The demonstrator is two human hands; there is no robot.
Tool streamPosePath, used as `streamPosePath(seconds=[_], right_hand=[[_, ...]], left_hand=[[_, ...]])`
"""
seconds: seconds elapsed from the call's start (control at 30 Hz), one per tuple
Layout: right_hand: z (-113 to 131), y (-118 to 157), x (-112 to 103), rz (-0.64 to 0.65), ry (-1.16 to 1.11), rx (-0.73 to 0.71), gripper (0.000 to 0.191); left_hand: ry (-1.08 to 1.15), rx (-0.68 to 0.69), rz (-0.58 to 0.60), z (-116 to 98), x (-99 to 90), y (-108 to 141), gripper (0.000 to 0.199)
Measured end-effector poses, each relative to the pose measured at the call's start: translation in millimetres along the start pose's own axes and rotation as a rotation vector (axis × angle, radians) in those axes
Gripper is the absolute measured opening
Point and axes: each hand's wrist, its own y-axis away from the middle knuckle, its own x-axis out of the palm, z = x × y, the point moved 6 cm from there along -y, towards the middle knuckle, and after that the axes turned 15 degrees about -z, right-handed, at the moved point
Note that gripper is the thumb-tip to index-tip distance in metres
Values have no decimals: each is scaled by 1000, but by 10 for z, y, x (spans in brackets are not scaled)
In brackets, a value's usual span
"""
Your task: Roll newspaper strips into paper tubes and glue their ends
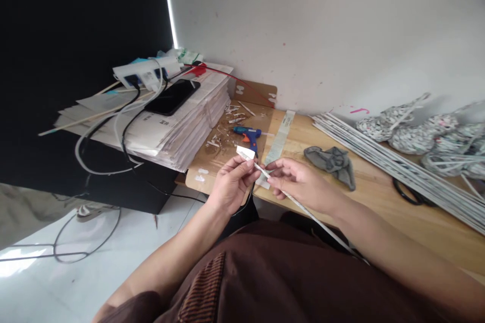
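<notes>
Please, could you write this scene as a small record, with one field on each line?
Left hand: the left hand pinches the thin paper rod near its loose white end
Right hand: the right hand holds the rod farther along
Cardboard: the blue glue gun lies on the cardboard, among paper scraps
Table: grey cloth, bundle of rods
Paper stack: black phone on top

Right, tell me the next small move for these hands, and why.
I'd probably have the left hand wrap the white paper flap snugly round the paper stick, since it flares out above those fingers while the right hand steadies the stick.
</notes>
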Motion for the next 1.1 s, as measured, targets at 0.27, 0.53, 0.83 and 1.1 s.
streamPosePath(seconds=[0.27,0.53,0.83,1.1], right_hand=[[152,222,-213,-196,264,-305,11],[59,263,-208,-60,257,-184,20],[149,324,-242,-170,518,-388,28],[-206,281,-166,248,35,250,41]], left_hand=[[-63,-47,22,86,79,49,15],[-122,-72,58,130,72,66,11],[-137,-85,60,150,72,54,14],[-178,-106,96,190,83,55,19]])
